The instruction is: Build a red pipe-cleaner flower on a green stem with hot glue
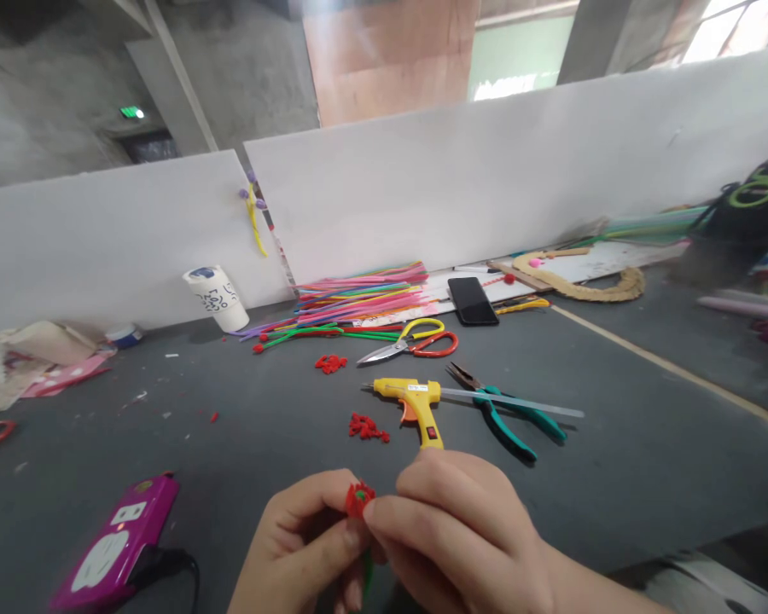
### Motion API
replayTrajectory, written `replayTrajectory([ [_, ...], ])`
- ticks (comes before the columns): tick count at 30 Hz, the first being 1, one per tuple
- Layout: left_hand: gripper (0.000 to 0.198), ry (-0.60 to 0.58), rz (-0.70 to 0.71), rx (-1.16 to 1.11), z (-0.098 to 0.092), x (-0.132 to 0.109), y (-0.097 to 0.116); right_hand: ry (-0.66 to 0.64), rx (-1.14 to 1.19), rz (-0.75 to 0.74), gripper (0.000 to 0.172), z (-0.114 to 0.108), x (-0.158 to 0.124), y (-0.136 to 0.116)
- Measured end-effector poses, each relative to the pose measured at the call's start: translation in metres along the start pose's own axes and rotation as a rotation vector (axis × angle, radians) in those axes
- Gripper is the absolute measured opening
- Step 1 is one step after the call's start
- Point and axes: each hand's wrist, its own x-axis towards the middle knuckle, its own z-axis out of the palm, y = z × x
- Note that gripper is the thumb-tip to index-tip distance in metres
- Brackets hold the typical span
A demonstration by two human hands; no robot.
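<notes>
Between my two hands, low in the middle of the head view, is a small red pipe-cleaner flower (pixel 360 498) with a green centre. Its green stem (pixel 367 573) runs down below. My left hand (pixel 307 541) is closed round the flower from the left, thumb and forefinger pinching it. From the right, my right hand (pixel 467 529) pinches the flower's edge with its fingertips. Just beyond my hands lie a yellow glue gun (pixel 416 394) with a clear glue stick and a small pile of red pieces (pixel 367 428).
Teal-handled pliers (pixel 509 414), scissors (pixel 410 343) and another red pile (pixel 330 364) lie beyond. Further back are coloured pipe cleaners (pixel 362 294), a phone (pixel 472 301) and a white cup (pixel 215 298). At left lies a magenta power strip (pixel 120 546) with a cable. A white partition (pixel 461 179) stands behind.
</notes>
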Motion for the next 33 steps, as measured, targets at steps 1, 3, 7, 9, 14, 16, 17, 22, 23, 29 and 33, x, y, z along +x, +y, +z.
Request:
replayTrajectory([
  [1, 0.025, 0.003, -0.021, -0.029, 0.001, 0.0, 0.0, 0.003, 0.007, 0.006, 0.014, 0.0, 0.0, 0.0],
  [3, 0.024, 0.021, -0.05, -0.069, 0.001, 0.0, 0.0, 0.019, 0.021, 0.021, 0.012, 0.001, -0.001, 0.0],
  [7, 0.027, 0.038, -0.052, -0.069, 0.002, 0.0, -0.001, 0.026, 0.038, 0.037, 0.009, 0.004, -0.005, -0.002],
  [9, 0.028, 0.055, -0.031, -0.052, 0.002, 0.0, -0.001, 0.026, 0.054, 0.062, 0.01, 0.003, -0.005, -0.002],
  [14, 0.024, 0.196, 0.106, 0.059, -0.001, 0.005, 0.0, -0.053, -0.056, 0.432, 0.017, -0.009, 0.009, 0.021],
  [16, 0.021, 0.217, 0.146, 0.088, -0.005, 0.008, 0.001, -0.494, -0.388, 0.783, 0.032, -0.013, 0.012, 0.04],
  [17, 0.02, 0.215, 0.159, 0.103, -0.007, 0.009, 0.001, -0.588, -0.441, 0.858, 0.037, -0.014, 0.012, 0.048],
  [22, 0.018, 0.215, 0.182, 0.152, -0.013, 0.015, 0.002, -0.753, -0.481, 0.99, 0.047, 0.0, -0.002, 0.072],
  [23, 0.017, 0.219, 0.192, 0.151, -0.013, 0.015, 0.002, -0.758, -0.471, 1.008, 0.045, 0.004, -0.006, 0.073],
  [29, 0.013, 0.178, 0.194, 0.093, -0.017, 0.015, 0.004, -0.656, -0.277, 1.161, 0.026, 0.016, -0.018, 0.084],
  [33, 0.013, 0.114, 0.15, 0.028, -0.022, 0.01, 0.007, -0.424, 0.012, 1.239, 0.025, 0.011, -0.017, 0.09],
])
